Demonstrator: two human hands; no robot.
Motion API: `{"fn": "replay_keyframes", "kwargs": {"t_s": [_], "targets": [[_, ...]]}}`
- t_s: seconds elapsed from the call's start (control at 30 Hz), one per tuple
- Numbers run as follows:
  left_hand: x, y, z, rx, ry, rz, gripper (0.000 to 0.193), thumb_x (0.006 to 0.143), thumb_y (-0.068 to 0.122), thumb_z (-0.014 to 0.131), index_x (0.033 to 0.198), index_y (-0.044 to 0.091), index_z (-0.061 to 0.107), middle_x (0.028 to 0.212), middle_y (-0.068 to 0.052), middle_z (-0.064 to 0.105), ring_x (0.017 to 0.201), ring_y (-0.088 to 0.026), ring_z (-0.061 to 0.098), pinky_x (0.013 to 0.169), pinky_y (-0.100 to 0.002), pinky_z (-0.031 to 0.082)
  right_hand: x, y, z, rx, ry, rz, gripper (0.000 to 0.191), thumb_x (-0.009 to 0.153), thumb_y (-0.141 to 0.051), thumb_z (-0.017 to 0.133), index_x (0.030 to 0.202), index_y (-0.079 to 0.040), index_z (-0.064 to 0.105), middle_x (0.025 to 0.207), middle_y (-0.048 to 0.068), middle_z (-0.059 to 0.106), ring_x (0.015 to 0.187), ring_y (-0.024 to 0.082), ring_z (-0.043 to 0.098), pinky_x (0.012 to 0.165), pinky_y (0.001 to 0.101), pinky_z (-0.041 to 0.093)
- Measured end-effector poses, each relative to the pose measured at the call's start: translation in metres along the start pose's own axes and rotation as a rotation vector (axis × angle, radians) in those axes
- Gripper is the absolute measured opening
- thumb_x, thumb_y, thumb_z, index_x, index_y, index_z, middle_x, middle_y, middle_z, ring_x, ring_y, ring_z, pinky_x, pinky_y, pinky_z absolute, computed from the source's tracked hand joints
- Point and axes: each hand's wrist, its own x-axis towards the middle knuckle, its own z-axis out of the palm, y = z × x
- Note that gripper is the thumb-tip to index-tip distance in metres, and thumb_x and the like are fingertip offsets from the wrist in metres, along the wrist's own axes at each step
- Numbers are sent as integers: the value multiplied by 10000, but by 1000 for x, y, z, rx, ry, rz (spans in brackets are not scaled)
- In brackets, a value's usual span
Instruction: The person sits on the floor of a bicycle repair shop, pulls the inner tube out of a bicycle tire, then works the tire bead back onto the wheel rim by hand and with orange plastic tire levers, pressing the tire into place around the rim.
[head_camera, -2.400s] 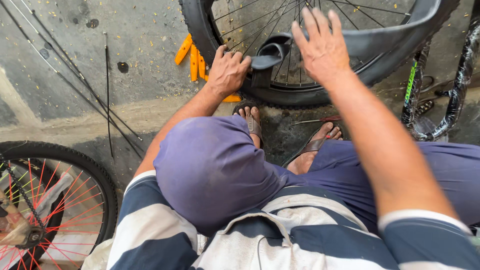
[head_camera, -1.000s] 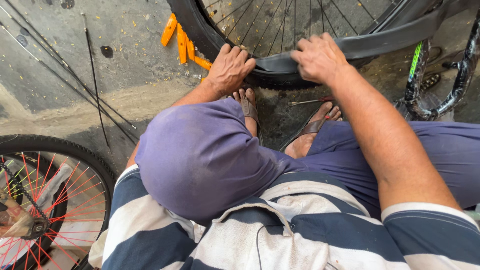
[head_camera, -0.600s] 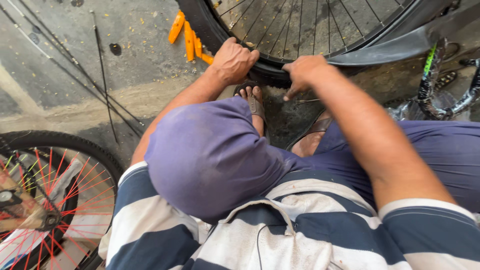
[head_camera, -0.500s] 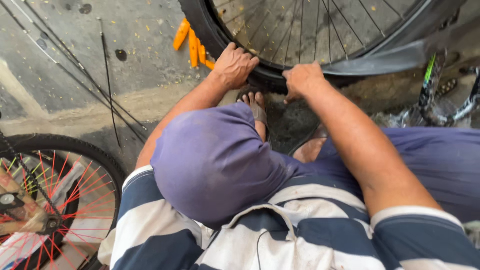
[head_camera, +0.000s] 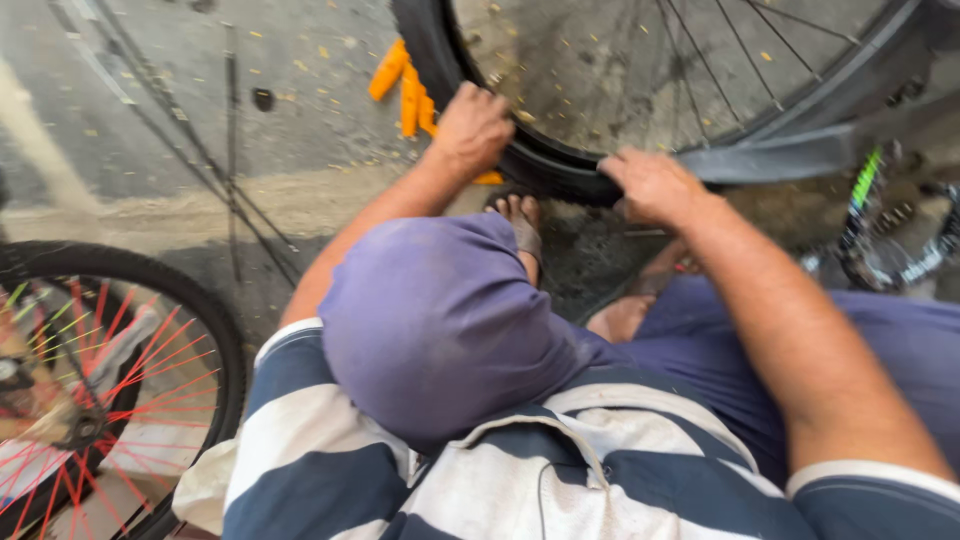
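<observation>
A: Where are the hands?

B: Both are on the black bicycle tyre (head_camera: 545, 170) at the far side of the scene. The left hand (head_camera: 472, 128) is curled over the tyre's lower left curve, fingers (head_camera: 478, 97) wrapped onto it and gripping. The right hand (head_camera: 652, 184) sits just to the right, pressed down on the tyre's lowest stretch with its fingers bent over the rubber, so it too is clamped on the tyre. The two hands are near each other but apart.

A: And the wheel itself?

B: It stands upright on the concrete floor (head_camera: 200, 130), far centre to far right, silver spokes (head_camera: 700, 50) fanning inside the rim (head_camera: 800, 100). On the right a loose strip of dark rubber (head_camera: 770, 160) runs out from under the right hand; I can't tell whether it is tyre or tube.

A: Anything beside it?

B: Orange tyre levers (head_camera: 408, 88) lie on the floor just left of the tyre, beside the left hand. A bare foot (head_camera: 520, 222) rests just near of the tyre, between the hands. Near left stands a second wheel with red spokes (head_camera: 110, 370). Far right, part of a bicycle frame with a green tube (head_camera: 865, 180) shows, blurred.
</observation>
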Motion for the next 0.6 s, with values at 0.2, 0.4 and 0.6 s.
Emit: {"fn": "replay_keyframes", "kwargs": {"t_s": [0.2,0.4,0.6], "targets": [[-5,-53,-26,398,62,-116,179,825,276,651,849,145,772,1071,-127,694,1216,-322,583,1131,-506,397,-63,57,-24,-251,229,-99,414,830,-127,629,1244,-111,639,1112,100,644,1048,324,643,821,450,533],[-6,-11,-50,-334,66,144,410,829,166,708,1236,120,714,1544,-224,485,1453,-430,420,1221,-565,276,-44,30,-46,-254,433,-224,333,881,-97,628,1195,-179,704,1098,49,634,1033,259,623,859,385,515],[3,67,-12,-172,181,109,360,925,214,617,1272,139,679,1642,-184,326,1493,-399,293,1219,-568,252,-24,24,-53,-358,527,-279,191,853,-185,656,1020,-196,748,1066,16,624,1058,235,618,877,357,509]]}}
